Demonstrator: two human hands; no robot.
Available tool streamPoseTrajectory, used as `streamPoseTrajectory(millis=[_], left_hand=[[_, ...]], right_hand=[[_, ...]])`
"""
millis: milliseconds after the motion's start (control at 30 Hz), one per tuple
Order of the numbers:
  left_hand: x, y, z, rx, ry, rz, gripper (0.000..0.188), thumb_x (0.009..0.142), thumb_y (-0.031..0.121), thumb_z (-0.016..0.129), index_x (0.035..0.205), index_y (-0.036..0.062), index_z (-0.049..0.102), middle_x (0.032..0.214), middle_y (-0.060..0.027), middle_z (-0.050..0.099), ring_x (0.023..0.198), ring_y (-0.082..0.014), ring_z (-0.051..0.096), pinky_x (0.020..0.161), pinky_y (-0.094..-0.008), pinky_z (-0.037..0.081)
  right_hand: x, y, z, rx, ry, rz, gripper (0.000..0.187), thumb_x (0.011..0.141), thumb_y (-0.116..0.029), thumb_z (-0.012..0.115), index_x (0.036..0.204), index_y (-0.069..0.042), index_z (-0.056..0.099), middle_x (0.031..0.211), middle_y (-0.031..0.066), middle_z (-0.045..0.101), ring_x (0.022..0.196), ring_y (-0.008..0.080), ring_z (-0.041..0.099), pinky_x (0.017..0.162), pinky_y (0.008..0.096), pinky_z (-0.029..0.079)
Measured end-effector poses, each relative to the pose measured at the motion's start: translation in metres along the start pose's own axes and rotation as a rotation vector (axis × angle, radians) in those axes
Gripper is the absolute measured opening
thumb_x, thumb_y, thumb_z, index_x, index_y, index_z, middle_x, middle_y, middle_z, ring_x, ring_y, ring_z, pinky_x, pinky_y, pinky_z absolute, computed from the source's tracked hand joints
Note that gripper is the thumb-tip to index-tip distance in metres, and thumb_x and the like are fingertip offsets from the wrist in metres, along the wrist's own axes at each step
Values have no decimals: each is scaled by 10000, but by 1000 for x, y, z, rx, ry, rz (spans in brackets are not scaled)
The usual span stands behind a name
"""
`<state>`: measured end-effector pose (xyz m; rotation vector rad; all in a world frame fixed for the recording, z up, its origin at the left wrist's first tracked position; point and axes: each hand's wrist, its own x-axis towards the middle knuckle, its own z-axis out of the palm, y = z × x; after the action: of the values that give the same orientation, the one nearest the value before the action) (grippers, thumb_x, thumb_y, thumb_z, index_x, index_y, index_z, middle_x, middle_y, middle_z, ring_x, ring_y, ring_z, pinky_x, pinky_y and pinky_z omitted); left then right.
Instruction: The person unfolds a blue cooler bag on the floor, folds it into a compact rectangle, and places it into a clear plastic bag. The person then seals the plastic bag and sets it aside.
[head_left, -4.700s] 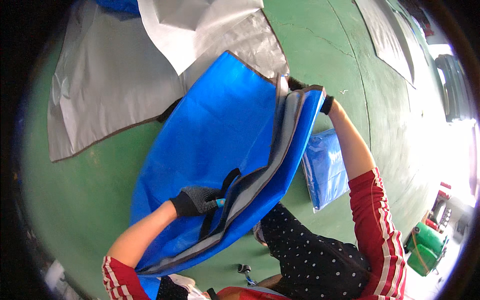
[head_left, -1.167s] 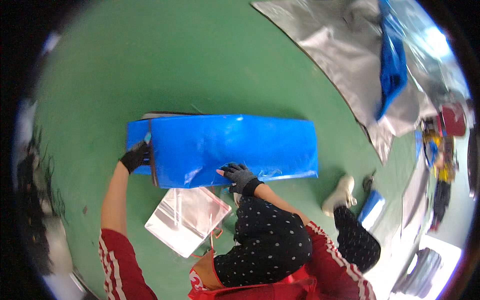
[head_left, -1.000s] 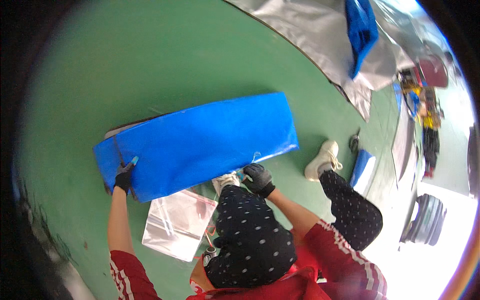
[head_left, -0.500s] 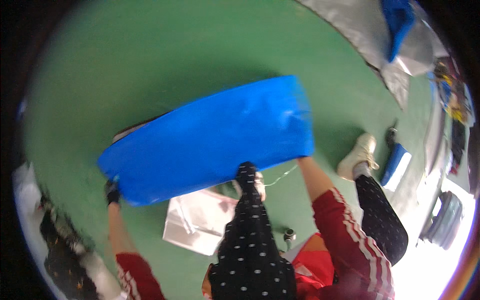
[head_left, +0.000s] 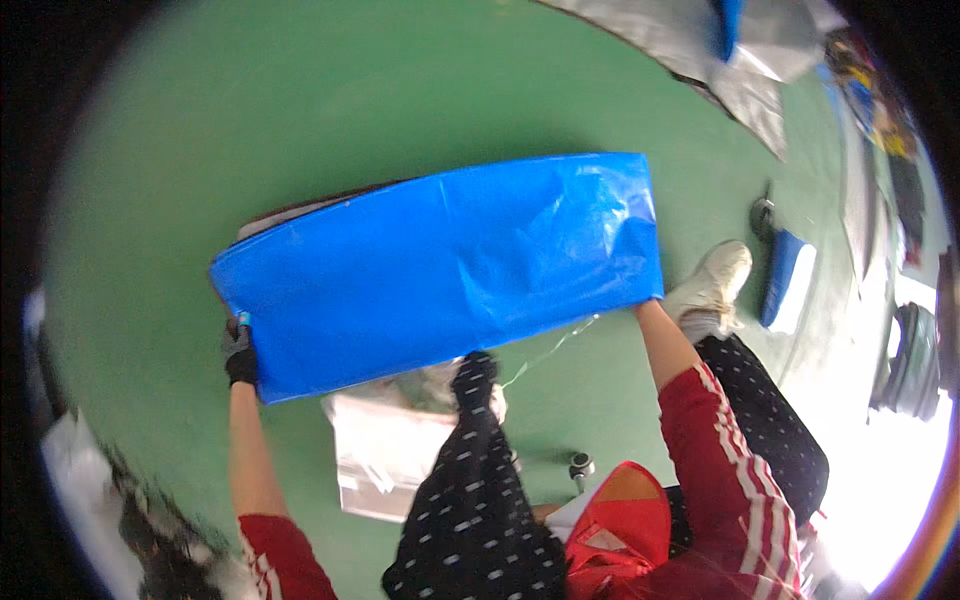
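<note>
A folded blue tarp [head_left: 430, 270] with a shiny, creased surface stretches across the middle, held above the green floor. At its left end my left hand [head_left: 240, 355], in a dark glove, closes on the edge, with a bit of light blue showing at the thumb. My right hand [head_left: 651, 312] is at the lower right corner; its fingers are hidden behind the tarp, so their hold does not show. Along the upper left edge, a strip of something brown and grey [head_left: 300, 209] sticks out from behind the tarp.
Near my legs lies a clear plastic sheet or bag [head_left: 380, 460]. A thin pale string [head_left: 545, 357] trails below the tarp. A small round-headed metal object [head_left: 581, 466] stands nearby. A blue-and-white block [head_left: 785, 280] lies right of my shoe [head_left: 715, 282]. Silver sheeting [head_left: 680, 45] covers the far right.
Both hands and the tarp have shifted to the right in the picture, and the tarp lies more level. Its left end has risen, and more of the brown and grey strip shows.
</note>
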<state>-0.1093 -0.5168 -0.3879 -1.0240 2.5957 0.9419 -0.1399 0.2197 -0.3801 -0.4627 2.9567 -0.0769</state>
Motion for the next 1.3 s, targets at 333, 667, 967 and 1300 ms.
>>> streamPoseTrajectory(millis=[333,667,967,1300], left_hand=[[44,135,139,170,-175,172,590,911,524,496,1246,44,573,1196,-210,588,1052,-386,583,883,-456,444],[49,114,147,325,-122,314,598,927,500,491,1275,15,528,1140,-252,594,1063,-412,567,899,-459,432],[28,135,146,334,-77,324,587,934,495,468,1347,79,484,1295,-213,540,1162,-393,528,974,-448,405],[28,133,152,331,-83,385,502,931,435,488,1359,172,490,1328,-169,519,1172,-401,512,974,-449,417]], right_hand=[[-63,39,-37,84,-1028,74,254,800,-283,610,968,-97,652,903,207,640,820,350,625,681,501,486],[38,95,-37,-189,117,417,736,876,-560,483,1442,-132,290,1442,185,365,1350,332,336,1096,561,184],[19,112,29,-93,130,438,795,860,-615,454,1491,-192,221,1522,129,255,1419,305,204,1112,598,21],[104,78,28,91,309,649,874,911,-608,388,1462,30,156,1504,252,217,1412,379,181,1132,540,93]])
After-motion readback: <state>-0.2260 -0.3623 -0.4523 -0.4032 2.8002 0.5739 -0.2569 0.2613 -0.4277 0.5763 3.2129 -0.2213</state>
